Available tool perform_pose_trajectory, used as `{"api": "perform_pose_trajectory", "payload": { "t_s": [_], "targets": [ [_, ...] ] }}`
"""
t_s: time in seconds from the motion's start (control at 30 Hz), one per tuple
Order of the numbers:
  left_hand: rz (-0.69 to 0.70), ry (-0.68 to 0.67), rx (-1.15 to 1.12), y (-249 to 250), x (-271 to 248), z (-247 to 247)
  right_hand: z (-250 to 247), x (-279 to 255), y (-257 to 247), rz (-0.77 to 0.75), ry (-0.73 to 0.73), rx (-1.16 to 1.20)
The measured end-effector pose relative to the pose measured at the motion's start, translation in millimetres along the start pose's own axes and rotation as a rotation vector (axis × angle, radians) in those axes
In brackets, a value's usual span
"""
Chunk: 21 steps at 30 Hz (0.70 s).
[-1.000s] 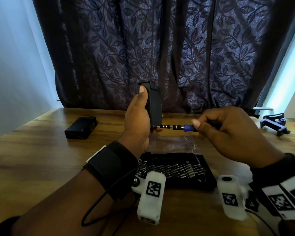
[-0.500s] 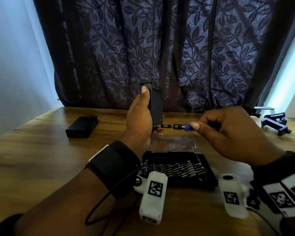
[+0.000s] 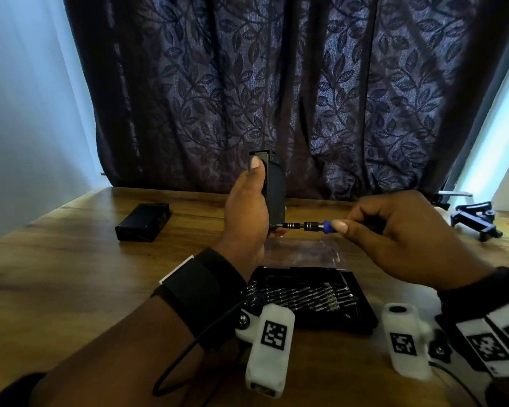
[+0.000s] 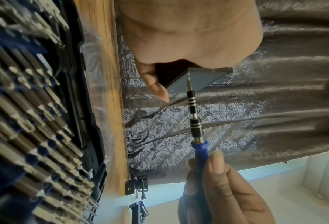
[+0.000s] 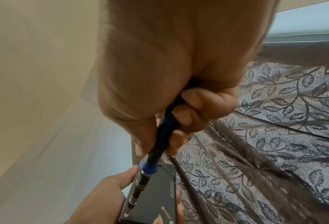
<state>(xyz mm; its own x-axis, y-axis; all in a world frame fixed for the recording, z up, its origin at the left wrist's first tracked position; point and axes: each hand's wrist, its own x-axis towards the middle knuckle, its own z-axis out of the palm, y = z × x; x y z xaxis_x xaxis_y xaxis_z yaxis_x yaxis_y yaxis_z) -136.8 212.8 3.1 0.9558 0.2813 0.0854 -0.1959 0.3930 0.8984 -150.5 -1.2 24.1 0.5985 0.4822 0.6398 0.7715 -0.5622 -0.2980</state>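
Two things held: a slim black rectangular box (image 3: 275,189) and a precision screwdriver (image 3: 306,225) with a blue handle and a black, silver-banded shaft. Both are raised above the wooden counter (image 3: 71,274), roughly midway across it.
Box axis: the long axis stands upright with a short end on top. A narrow edge faces the head camera, and the broad woven-pattern face is turned to the person's right.
Screwdriver axis: it lies level and runs crosswise. The tip points to the person's left and the handle to the right, square to the box's broad face.
Contact: the tip sits on a small screw (image 5: 126,214) at a lower corner of that face.
Left hand (image 3: 247,212): it is wrapped round the box from the left. The thumb lies up along the near edge, and the fingertips curl onto the screw side.
Right hand (image 3: 394,233): the thumb and fingertips pinch the blue handle near the shaft, and the other fingers are curled round its rear.
Beneath the hands: an open black bit tray (image 3: 362,315) with rows of metal bits lies on the counter. A clear plastic sheet (image 3: 300,254) lies just behind it.
Left side: a flat black block (image 3: 143,217) lies on the counter, well apart from the hands.
Far right: a blue-and-black clamp (image 3: 476,220) stands on the counter.
Backdrop: a dark leaf-patterned curtain (image 3: 276,83) hangs behind the counter.
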Motion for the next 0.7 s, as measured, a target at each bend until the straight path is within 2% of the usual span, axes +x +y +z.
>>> {"api": "perform_pose_trajectory", "payload": {
  "t_s": [0.17, 0.43, 0.7],
  "targets": [
    [-0.013, 0.011, 0.001, -1, 0, 1, 0, 1, 1, -0.027, -0.05, -0.009],
    [-0.036, 0.039, 0.002, -4, 2, 1, -2, 1, 5, -0.032, -0.022, -0.032],
    [-0.037, 0.002, 0.034, -7, 2, 2, 2, 1, 11, -0.043, -0.018, -0.022]
  ]
}}
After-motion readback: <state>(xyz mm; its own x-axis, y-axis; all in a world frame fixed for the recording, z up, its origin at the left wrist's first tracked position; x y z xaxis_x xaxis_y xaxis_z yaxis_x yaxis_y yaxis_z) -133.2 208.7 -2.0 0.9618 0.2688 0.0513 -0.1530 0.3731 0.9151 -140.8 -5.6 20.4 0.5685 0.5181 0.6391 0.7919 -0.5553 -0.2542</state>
